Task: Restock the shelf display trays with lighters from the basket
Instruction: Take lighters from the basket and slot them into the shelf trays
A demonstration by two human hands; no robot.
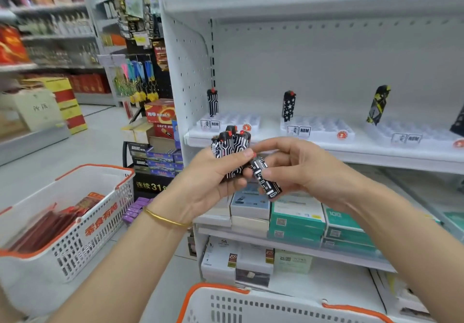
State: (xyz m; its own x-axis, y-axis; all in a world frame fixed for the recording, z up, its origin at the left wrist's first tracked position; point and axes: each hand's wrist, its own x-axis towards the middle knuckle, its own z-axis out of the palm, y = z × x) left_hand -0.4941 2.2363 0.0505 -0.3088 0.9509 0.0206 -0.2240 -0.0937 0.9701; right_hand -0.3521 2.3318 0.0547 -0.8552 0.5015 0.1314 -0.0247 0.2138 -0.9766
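Left hand (213, 172) grips a bunch of lighters (229, 146); right hand (301, 164) pinches 1 lighter (266, 179) before the shelf trays (319, 131)

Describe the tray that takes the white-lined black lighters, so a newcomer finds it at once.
On the white shelf behind the left hand stands a row of white trays. Take the leftmost tray, next to the perforated side wall. Its upright lighter is black with white lines and a red cap; the next trays hold a star lighter and a yellow-splashed lighter.
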